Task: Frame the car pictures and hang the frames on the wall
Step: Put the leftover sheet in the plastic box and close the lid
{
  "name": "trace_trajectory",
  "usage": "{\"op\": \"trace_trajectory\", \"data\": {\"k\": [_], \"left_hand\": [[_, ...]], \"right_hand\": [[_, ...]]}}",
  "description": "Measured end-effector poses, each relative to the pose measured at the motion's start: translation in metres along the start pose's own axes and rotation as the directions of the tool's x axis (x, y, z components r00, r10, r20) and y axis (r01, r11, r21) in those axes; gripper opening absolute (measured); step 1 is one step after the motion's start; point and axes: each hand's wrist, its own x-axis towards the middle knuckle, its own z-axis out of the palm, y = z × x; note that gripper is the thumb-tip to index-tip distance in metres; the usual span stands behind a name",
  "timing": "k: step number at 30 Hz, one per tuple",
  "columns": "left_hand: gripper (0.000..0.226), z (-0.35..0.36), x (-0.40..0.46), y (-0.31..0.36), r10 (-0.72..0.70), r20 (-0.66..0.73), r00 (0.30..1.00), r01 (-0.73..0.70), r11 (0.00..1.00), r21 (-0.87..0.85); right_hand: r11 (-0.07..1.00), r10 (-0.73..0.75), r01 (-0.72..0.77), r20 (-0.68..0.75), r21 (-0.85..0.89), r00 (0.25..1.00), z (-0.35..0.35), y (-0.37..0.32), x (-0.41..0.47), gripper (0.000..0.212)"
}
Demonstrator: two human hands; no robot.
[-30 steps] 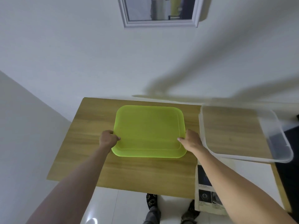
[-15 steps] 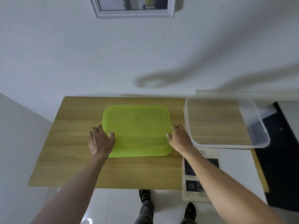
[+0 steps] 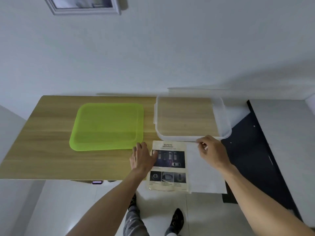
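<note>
Wooden and pale brown, the one desk [image 3: 42, 150] fills the middle of the frame and carries one lime-green tray [image 3: 107, 126] at centre left and one clear plastic bin [image 3: 225, 120] at centre right, its far right end overhanging the desk edge. One car picture [image 3: 168, 166], a printed sheet headed "SAFETY" with photos of cars, lies at lower centre on a white sheet [image 3: 204, 169], both hanging past the near edge of the desk. One grey frame [image 3: 85, 11] hangs on the wall at the upper left, cut off by the top of the frame; what it holds is too blurred to tell.

The left hand [image 3: 143, 159] lies flat with fingers spread, its thumb on the left edge of the car picture. The right hand [image 3: 211, 152] has its fingers curled at the near rim of the bin, over the top of the white sheet; whether they pinch anything cannot be made out. Small print on the picture is unreadable.

Half a second ago both hands rested at the sides of the green tray; they have left it, and the view has shifted right.
</note>
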Motion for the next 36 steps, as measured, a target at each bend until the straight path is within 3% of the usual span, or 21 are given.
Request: {"op": "trace_trajectory", "data": {"k": [3,5,7,15,21,25,30,36], "left_hand": [[0.065,0.025,-0.024,0.017,-0.131,0.108,0.985,0.129,0.991,0.031],[0.072,0.036,-0.034,0.023,-0.195,0.128,0.972,0.19,0.981,0.048],[0.076,0.043,-0.038,0.027,-0.222,0.118,0.968,0.214,0.974,0.079],[0.094,0.048,-0.027,0.037,-0.428,0.145,0.892,0.442,0.894,-0.076],[0.075,0.049,-0.029,0.028,-0.432,0.147,0.89,0.453,0.875,-0.171],[0.059,0.043,-0.038,0.025,-0.371,0.154,0.916,0.401,0.861,-0.311],[0.032,0.027,-0.045,0.013,-0.319,0.293,0.901,0.433,0.69,-0.58],[0.043,0.014,-0.045,-0.016,-0.222,0.425,0.878,0.474,0.539,-0.697]], "right_hand": [[0.955,0.263,-0.234,0.162,-0.182,0.951,-0.007,0.039,-0.034,0.022],[0.875,0.454,-0.373,0.261,-0.308,0.852,-0.008,0.052,-0.05,0.041],[0.829,0.543,-0.432,0.33,-0.354,0.772,-0.005,0.056,-0.059,0.054],[0.762,0.642,-0.614,0.362,-0.204,0.676,0.01,0.054,-0.056,0.075],[0.651,0.674,-0.759,0.435,0.033,0.597,0.009,0.066,-0.054,0.089],[0.567,0.691,-0.812,0.459,0.136,0.559,0.006,0.07,-0.055,0.079],[0.496,0.67,-0.805,0.447,0.325,0.593,0.004,0.071,-0.061,0.067],[0.475,0.645,-0.789,0.456,0.389,0.613,-0.008,0.064,-0.075,0.042]]}}
